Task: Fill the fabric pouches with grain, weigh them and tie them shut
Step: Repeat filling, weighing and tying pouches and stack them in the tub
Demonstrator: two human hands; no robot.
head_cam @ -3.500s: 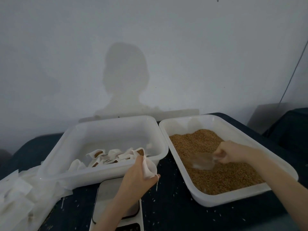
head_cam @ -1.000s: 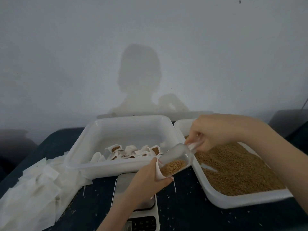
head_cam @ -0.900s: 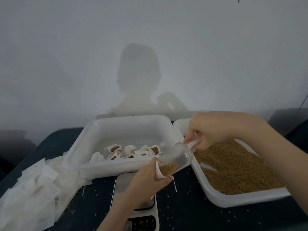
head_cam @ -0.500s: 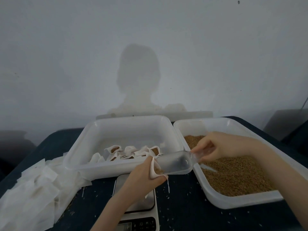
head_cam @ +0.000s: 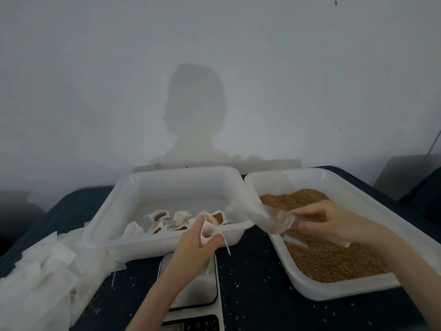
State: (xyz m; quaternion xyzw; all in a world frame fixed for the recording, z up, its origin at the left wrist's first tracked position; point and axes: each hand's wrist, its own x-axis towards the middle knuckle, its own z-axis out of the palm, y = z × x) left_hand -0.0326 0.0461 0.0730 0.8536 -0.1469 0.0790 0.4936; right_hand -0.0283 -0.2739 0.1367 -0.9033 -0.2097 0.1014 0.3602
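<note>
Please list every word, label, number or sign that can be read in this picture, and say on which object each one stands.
No text can be read with certainty.
Scale: its dark control strip carries small pale symbols and perhaps letters, too small and blurred to read.
White tubs, pouch in the left hand, clear scoop in the right hand: no lettering shows.

I count two white tubs on the counter (head_cam: 250, 295): one (head_cam: 114, 211) straight behind the scale (head_cam: 198, 295), the other (head_cam: 338, 185) to its right, full of grain (head_cam: 329, 259). One scale, one clear scoop (head_cam: 267, 218). One pouch (head_cam: 207, 231) is in my hands, of which I have two (head_cam: 193, 244) (head_cam: 331, 220). Filled pouches (head_cam: 164, 222) in the tub behind the scale: several, too bunched to count. One heap of empties (head_cam: 43, 278) lies left of the scale.
</note>
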